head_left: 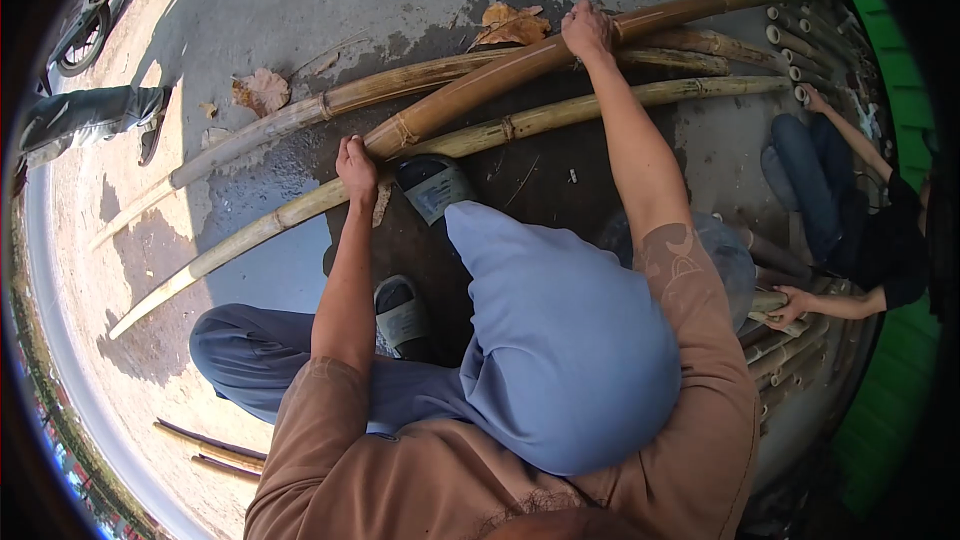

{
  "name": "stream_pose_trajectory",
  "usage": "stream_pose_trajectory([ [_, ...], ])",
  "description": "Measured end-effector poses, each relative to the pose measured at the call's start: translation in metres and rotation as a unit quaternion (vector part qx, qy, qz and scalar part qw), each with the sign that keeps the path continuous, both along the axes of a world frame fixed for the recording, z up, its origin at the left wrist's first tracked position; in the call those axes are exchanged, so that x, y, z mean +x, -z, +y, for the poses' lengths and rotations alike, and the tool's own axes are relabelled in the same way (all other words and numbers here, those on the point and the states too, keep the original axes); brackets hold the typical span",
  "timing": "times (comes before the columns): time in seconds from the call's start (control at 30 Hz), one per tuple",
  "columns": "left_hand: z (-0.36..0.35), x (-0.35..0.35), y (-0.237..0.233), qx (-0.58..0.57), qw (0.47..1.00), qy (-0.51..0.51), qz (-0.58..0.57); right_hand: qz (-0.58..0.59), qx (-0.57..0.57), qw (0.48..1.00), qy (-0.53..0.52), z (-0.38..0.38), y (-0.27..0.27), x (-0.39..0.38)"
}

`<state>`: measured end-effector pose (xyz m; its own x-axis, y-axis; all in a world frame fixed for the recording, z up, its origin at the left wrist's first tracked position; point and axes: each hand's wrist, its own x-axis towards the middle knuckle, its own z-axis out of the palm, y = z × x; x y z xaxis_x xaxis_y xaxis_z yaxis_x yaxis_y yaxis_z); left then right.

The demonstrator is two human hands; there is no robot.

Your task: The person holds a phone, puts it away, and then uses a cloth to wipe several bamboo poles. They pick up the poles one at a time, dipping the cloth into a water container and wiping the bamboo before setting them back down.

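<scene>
Right hand (587, 28) grips the brown pole (520, 65) partway along; left hand (357, 168) sits at its cut end, grasp unclear. The pole lies slanted over pale poles (560, 112) on the wet floor (300, 0), apart from the stack (790, 45) at right

Brown bamboo pole (500, 78), gently curved, lying across paler poles (560, 114)
</scene>
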<state>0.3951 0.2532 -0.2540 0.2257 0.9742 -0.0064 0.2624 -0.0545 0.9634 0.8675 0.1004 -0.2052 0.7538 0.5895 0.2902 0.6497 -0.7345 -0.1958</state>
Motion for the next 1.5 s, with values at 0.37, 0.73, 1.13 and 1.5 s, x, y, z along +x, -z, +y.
stream_pose_trajectory([
  [0.37,0.073,-0.010,0.040,-0.164,0.961,0.088,0.205,0.044,0.173,0.948,-0.263,0.058,-0.010,-0.221],
  [0.73,0.053,0.001,0.043,-0.035,0.992,0.030,0.120,0.000,0.098,0.992,-0.082,0.018,-0.004,-0.085],
  [1.13,0.004,-0.011,0.013,0.050,0.998,0.005,0.023,0.017,0.151,0.966,-0.208,0.040,-0.010,-0.149],
  [1.5,0.001,-0.005,0.013,0.054,0.997,-0.009,0.056,0.168,0.370,0.908,0.103,0.001,-0.046,0.061],
])
